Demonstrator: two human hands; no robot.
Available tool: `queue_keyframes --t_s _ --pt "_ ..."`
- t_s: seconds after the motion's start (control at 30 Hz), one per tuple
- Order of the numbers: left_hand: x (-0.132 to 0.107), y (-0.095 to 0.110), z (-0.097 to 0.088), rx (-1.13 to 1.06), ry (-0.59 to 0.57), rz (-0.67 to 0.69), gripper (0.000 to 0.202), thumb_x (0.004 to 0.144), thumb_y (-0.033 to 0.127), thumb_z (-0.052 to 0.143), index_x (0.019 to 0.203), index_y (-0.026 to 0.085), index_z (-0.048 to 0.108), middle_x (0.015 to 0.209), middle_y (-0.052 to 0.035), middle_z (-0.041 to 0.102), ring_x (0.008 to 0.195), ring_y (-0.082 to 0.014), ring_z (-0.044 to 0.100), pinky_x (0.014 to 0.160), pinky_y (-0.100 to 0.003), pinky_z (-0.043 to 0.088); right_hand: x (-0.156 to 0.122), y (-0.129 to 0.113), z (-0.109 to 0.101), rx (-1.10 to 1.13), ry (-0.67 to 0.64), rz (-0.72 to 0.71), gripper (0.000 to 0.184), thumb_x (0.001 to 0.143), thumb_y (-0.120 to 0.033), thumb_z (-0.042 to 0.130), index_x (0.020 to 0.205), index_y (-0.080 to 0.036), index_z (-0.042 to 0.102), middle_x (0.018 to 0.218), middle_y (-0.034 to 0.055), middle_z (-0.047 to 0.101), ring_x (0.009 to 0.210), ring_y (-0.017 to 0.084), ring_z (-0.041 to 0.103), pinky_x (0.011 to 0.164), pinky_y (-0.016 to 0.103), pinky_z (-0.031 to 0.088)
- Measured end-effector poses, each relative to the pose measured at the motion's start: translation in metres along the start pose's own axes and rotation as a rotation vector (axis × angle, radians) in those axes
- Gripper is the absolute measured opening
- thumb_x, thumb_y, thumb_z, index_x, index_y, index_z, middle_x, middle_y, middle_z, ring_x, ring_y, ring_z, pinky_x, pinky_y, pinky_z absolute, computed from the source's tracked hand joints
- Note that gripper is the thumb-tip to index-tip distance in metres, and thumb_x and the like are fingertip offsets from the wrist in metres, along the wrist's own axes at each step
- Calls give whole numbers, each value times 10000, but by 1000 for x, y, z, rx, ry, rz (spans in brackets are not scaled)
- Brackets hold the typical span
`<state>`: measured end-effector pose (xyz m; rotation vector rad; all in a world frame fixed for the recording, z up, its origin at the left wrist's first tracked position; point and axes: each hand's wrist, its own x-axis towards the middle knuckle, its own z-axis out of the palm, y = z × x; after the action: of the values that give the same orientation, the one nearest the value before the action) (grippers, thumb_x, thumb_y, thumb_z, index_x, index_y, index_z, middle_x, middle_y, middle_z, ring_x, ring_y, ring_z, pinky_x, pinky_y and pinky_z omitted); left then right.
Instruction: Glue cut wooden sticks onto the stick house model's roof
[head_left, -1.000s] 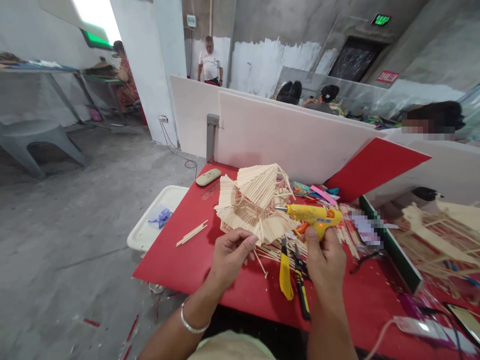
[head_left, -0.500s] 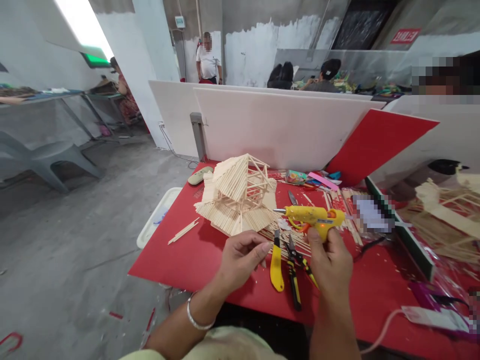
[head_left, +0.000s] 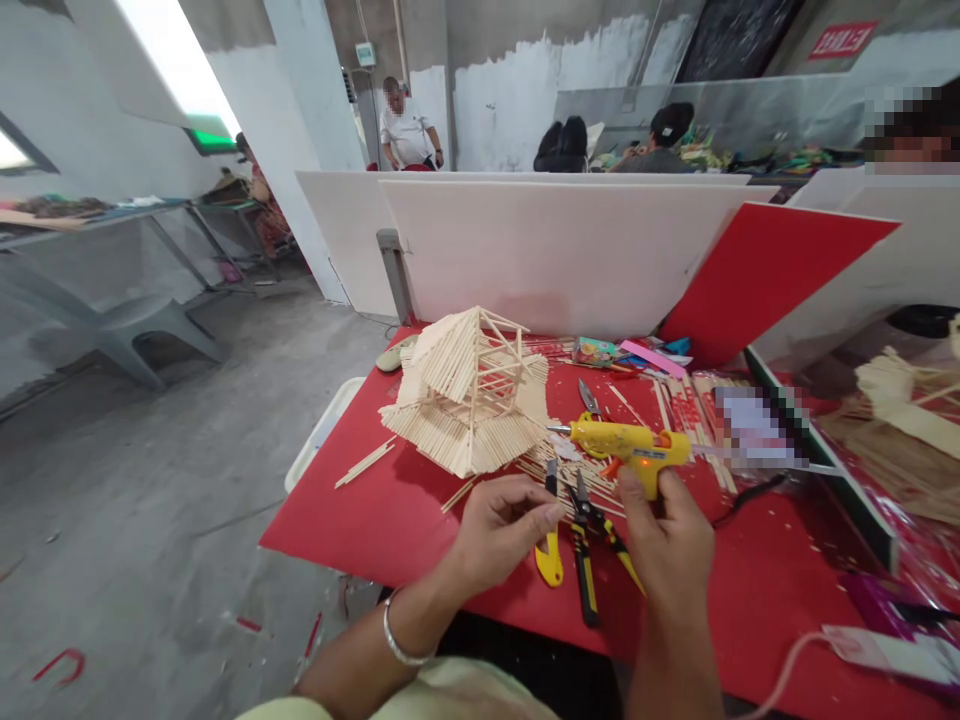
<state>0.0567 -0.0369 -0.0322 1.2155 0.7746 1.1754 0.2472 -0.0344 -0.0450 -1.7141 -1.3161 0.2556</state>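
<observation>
My right hand (head_left: 670, 530) is wrapped round the grip of a yellow glue gun (head_left: 626, 442), its nozzle pointing left. My left hand (head_left: 506, 525) is closed in a pinch in front of the stick model; whatever lies between its fingertips is too small to make out. The model (head_left: 469, 400), a pale wooden pavilion with a tiered roof, stands on the red tabletop (head_left: 345, 520), its right upper side showing bare framing. Below the gun lie black-and-yellow pliers (head_left: 586, 560) and a yellow utility knife (head_left: 551, 562), partly behind my left hand.
Loose sticks (head_left: 365, 462) lie left of the model, with more sticks beneath the gun. Scissors (head_left: 589, 400) rest behind the nozzle. White boards (head_left: 562, 250) and a red board (head_left: 772, 280) stand along the back. A second stick structure (head_left: 892, 430) is at right. People sit and stand beyond.
My left hand has moved slightly right, nearer the knife. The model appears turned and shifted a little left. The glue gun stays in my right hand. The standing person behind has shifted posture.
</observation>
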Motion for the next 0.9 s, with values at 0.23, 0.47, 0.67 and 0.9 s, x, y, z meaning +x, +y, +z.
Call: queue_keyframes --t_s 0.23,0.47,0.67,0.9 --pt "-1 2 -4 2 -15 -3 274 839 364 702 764 100 700 629 -13 563 514 -63 495 486 -183 393 -2 -3 4 3 -16 11 411 875 -583 553 711 -218 459 597 -52 497 561 110 427 569 232 343" --pt "-3 4 -9 -11 -18 -24 314 828 409 703 762 102 695 656 -26 577 521 -79 525 495 -199 417 -3 -12 5 -34 -31 -16 410 881 -590 537 719 -221 461 593 -46 496 555 119 439 558 240 336" --pt "-7 3 -14 -34 -9 -29 312 823 411 709 767 105 690 676 -30 581 526 -80 535 496 -199 435 -6 -20 9 -22 -46 -29 402 881 -578 547 714 -220 469 591 -51 481 546 113 419 556 234 336" --pt "-8 2 -17 -19 -6 -13 316 827 412 706 769 101 697 671 -34 588 531 -81 530 504 -197 446 -7 -20 8 -42 -51 -17 396 881 -585 543 744 -215 508 600 -44 539 556 115 451 569 231 344"
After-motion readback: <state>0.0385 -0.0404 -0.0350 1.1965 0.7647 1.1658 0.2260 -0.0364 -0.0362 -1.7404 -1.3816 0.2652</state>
